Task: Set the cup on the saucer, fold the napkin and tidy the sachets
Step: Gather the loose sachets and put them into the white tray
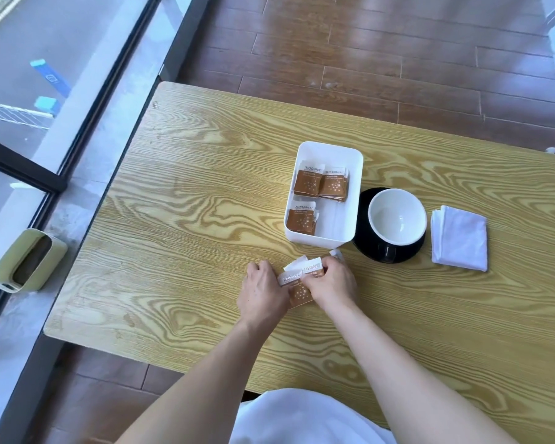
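Far left, on the window ledge beside the table: a pale green container (29, 259), dark inside, contents not legible.

Wooden table (180, 193), light grain, runs from the ledge to the right edge of view.

Left hand (263, 294), palm down near the table's middle, fingers curled onto the left side of a small bunch of loose brown-and-white sachets (298, 283). Right hand (332, 283) directly beside it, fingers curled over the right side of the same bunch. Both hands press in on the bunch from either side; the sachets overlap unevenly, white ends fanned upward. One white sachet end (336, 254) pokes out beyond the right hand's fingers.

Just beyond the hands: white rectangular tray (354, 200), holding three stacks of sachets (321, 187), two at the far end, one at the near left. Near right portion of the tray bare.

Touching the tray's right side: black saucer (366, 248) with the white-lined cup (397, 216) sitting on it, upright, empty.

Right of the saucer, apart from it: white napkin (459, 238), folded into a square, flat on the table.
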